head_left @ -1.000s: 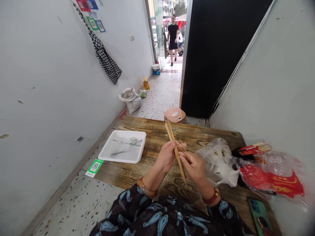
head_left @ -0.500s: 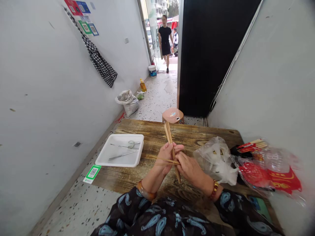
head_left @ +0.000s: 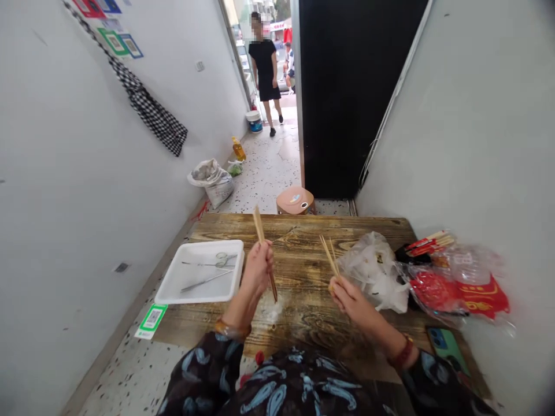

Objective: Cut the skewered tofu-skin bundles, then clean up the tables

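Observation:
My left hand is wrapped round a bundle of wooden chopsticks, tilted upright above the middle of the table. Their darker lower ends show below my fist. To the right, my right hand grips a few chopsticks that fan apart at the top; the fingers hide their lower ends. A clear gap separates my two hands. Close to my right hand lies a translucent plastic bag. Left of my left hand stands a white tray with scissors and thin metal tools in it.
The wooden table also bears packaged red items, wrapped chopsticks and a phone at the right. A pink stool is beyond its far edge. A person walks near the doorway; a sack stands by the left wall.
My hands have moved apart, left hand leftward with the bundle and right hand rightward with a few chopsticks. The view has shifted, and the person in the doorway is closer.

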Demonstrator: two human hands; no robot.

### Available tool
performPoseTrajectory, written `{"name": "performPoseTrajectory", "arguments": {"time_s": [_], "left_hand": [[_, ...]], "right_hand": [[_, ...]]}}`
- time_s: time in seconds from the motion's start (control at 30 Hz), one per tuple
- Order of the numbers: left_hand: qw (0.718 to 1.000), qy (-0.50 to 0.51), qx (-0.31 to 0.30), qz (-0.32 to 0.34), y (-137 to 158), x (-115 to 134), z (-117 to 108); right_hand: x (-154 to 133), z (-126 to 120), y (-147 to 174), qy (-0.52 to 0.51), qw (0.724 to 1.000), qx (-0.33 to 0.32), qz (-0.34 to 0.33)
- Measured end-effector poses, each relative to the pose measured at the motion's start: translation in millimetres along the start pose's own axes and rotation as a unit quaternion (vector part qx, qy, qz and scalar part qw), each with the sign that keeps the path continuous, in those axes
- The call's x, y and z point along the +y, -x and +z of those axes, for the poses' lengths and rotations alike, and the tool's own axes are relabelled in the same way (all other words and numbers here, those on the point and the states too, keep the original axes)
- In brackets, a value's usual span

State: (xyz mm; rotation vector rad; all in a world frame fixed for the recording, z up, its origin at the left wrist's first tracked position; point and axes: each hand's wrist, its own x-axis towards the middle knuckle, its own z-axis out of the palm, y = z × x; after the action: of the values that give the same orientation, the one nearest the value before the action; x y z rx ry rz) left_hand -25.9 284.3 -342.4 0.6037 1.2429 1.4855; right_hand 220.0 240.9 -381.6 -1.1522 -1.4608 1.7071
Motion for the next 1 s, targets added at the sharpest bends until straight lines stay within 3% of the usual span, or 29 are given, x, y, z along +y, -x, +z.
{"name": "performPoseTrajectory", "arguments": {"time_s": [0.1,0.17,0.27,0.37,0.47,0.6,0.73,0.9,1.0], "left_hand": [[0.994,-0.061,-0.074,-0.055,23.7,-20.6,24.8],[0.988,-0.099,-0.094,-0.074,33.8,-29.5,40.4],[0.981,-0.142,-0.107,-0.077,37.4,-35.4,57.6],[0.98,-0.162,-0.109,-0.048,35.1,-39.3,67.5],[0.977,-0.182,-0.104,-0.042,32.3,-41.2,71.0],[0.981,-0.162,-0.092,-0.06,22.5,-31.3,65.2],[0.989,-0.116,-0.081,-0.05,5.9,-6.5,46.1],[0.989,-0.143,-0.028,0.018,-6.0,20.1,15.5],[0.988,-0.135,-0.073,0.034,-7.6,9.7,5.3]], "right_hand": [[-11.3,7.8,-21.2,-0.11,0.993,-0.012,0.045],[-10.0,15.3,-31.9,-0.109,0.994,-0.005,0.032],[4.1,24.8,-45.8,-0.011,0.997,0.027,-0.07],[20.2,30.6,-57.1,0.098,0.973,0.077,-0.195],[29.9,34.0,-61.2,0.173,0.955,0.097,-0.22],[45.1,32.5,-57.2,0.275,0.943,0.064,-0.174],[79.4,12.8,-46.8,0.285,0.951,0.032,-0.118],[118.3,-34.7,-23.6,0.158,0.984,0.078,0.016],[120.8,-52.1,-12.1,0.062,0.987,0.141,0.053]]}}
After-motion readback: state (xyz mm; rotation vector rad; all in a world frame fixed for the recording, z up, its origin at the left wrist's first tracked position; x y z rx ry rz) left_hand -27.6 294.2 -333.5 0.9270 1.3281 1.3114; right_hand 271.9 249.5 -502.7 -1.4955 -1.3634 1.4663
